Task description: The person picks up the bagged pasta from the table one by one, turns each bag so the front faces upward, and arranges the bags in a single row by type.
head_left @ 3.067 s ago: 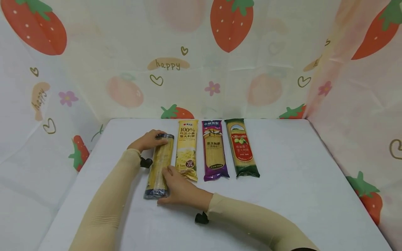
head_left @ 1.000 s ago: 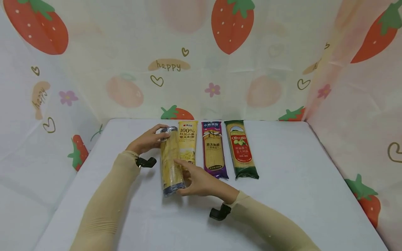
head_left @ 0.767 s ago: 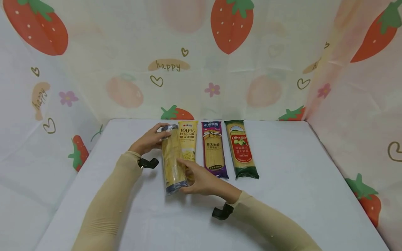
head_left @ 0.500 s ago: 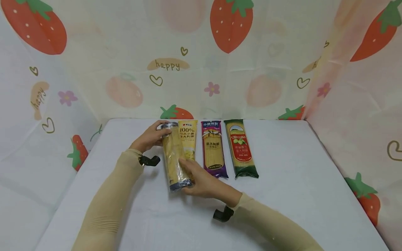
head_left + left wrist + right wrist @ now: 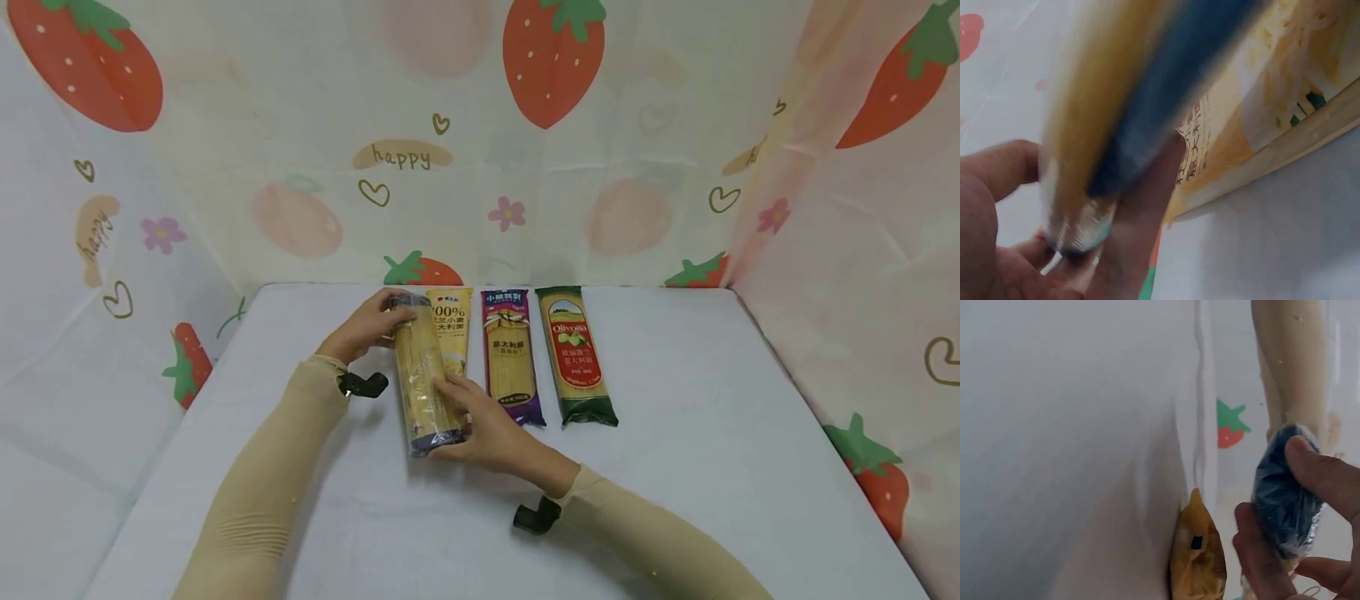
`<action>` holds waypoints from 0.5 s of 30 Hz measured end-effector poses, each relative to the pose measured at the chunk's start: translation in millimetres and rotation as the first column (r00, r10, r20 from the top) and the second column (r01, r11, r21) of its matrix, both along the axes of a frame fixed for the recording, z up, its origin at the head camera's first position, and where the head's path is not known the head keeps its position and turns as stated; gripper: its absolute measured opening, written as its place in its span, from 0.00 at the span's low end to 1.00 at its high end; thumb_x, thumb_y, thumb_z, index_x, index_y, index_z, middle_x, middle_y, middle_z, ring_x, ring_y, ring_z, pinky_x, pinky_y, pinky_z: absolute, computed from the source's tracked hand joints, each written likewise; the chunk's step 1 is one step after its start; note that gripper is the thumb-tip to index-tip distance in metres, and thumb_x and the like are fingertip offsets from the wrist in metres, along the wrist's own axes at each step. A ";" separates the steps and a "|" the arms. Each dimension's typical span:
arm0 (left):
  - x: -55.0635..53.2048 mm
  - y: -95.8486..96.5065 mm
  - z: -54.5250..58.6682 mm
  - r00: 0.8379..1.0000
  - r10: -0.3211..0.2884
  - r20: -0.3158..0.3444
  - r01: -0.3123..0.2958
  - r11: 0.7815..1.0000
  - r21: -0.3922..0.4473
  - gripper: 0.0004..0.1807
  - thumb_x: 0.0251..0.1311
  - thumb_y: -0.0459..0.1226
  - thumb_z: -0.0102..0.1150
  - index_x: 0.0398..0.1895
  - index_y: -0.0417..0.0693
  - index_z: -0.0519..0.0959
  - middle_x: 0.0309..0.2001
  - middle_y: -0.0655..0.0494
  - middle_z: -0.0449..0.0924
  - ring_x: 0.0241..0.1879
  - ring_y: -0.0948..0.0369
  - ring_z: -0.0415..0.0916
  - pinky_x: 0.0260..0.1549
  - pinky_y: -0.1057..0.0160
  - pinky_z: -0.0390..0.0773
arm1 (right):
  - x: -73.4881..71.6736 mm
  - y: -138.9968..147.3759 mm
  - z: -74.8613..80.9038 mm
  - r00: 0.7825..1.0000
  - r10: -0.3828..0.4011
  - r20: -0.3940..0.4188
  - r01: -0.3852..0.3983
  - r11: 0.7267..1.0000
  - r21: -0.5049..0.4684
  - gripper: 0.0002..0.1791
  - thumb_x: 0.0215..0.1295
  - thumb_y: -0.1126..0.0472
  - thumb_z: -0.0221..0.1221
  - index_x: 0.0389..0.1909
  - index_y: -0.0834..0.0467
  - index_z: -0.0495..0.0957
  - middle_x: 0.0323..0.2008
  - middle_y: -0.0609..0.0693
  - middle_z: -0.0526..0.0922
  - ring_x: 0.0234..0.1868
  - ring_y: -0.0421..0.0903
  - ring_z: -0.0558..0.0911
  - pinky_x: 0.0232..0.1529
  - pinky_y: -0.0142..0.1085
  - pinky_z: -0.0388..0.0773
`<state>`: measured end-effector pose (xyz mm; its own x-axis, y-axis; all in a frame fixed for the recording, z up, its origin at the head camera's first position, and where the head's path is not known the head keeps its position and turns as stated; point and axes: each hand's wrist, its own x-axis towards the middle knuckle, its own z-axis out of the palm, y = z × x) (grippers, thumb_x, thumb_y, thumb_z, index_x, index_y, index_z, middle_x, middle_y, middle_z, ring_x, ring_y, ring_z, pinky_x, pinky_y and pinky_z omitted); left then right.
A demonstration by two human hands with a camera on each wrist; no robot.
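A clear-wrapped pack of spaghetti (image 5: 422, 367) with dark blue ends is tilted in the air over the table, both hands on it. My left hand (image 5: 365, 327) grips its far end, and my right hand (image 5: 491, 429) holds the near end between thumb and fingers. Behind it lies a yellow pasta pack (image 5: 452, 333), partly covered. In the left wrist view the held pack is blurred, with the left thumb and fingers around its end. In the right wrist view the fingers pinch the crumpled blue end (image 5: 1285, 494), above the yellow pack's tip (image 5: 1197, 556).
A purple pasta pack (image 5: 512, 354) and a green pasta pack with a red label (image 5: 577, 354) lie to the right of the yellow one on the white table (image 5: 697, 450). A strawberry-print curtain (image 5: 480, 208) stands around the back and sides.
Earlier the spaghetti pack lay on the table left of the yellow pack. Both hands have lifted it and shifted it right, so it now overlaps the yellow pack in view. The other packs stay put.
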<state>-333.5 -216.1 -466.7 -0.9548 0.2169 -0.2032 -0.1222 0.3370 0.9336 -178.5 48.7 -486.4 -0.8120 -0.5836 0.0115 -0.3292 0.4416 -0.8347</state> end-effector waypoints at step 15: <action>-0.4 -5.7 8.3 0.993 0.001 0.114 -0.032 0.961 0.276 0.32 0.83 0.36 0.31 0.87 0.45 0.53 0.85 0.40 0.50 0.37 0.58 0.83 0.35 0.63 0.88 | 0.6 15.1 3.2 0.973 0.030 0.229 0.055 0.932 -0.359 0.54 0.63 0.62 0.78 0.86 0.46 0.59 0.86 0.49 0.53 0.72 0.59 0.75 0.67 0.45 0.80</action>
